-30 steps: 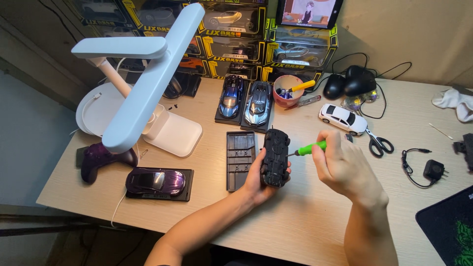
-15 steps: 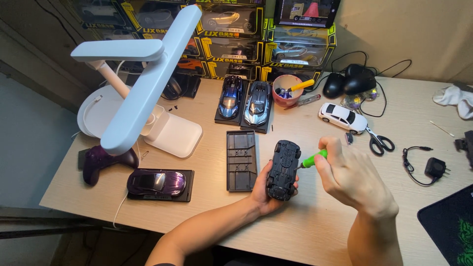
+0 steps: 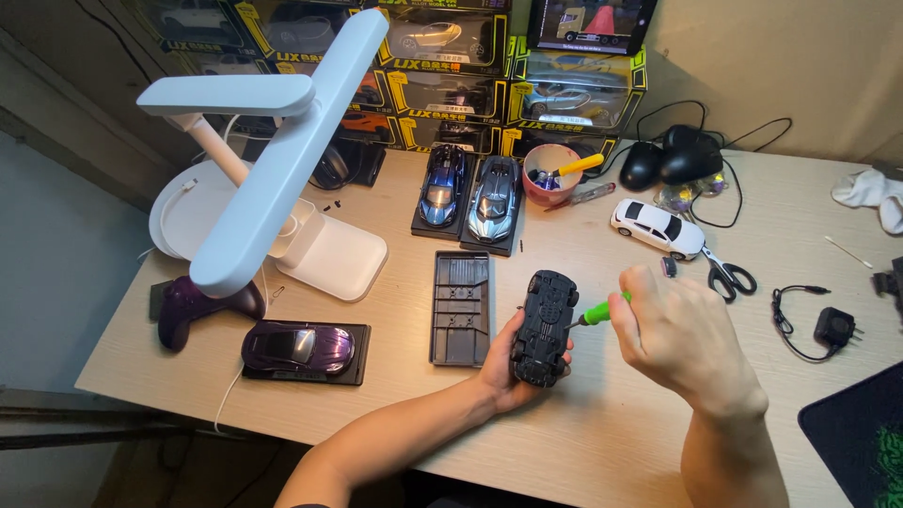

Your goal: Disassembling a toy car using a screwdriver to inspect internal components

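Wooden desk (image 3: 602, 442), model cars at twelve o'clock.
Left hand (image 3: 503, 362) clasps upturned black toy car (image 3: 544, 327); right hand (image 3: 682, 334) grips green screwdriver (image 3: 594, 315).

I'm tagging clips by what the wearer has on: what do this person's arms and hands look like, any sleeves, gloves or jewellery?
Both forearms are bare right up to the frame edge, with no sleeves showing. The left hand and right hand wear no gloves. No watch, ring or wristband shows on either.

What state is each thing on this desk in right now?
Black toy car: upside down, held in left hand.
Green screwdriver: gripped by right hand, tip at the car's underside.
Dark tray: flat, empty.
Scissors: shut.
Desk lamp: cannot tell whether lit.
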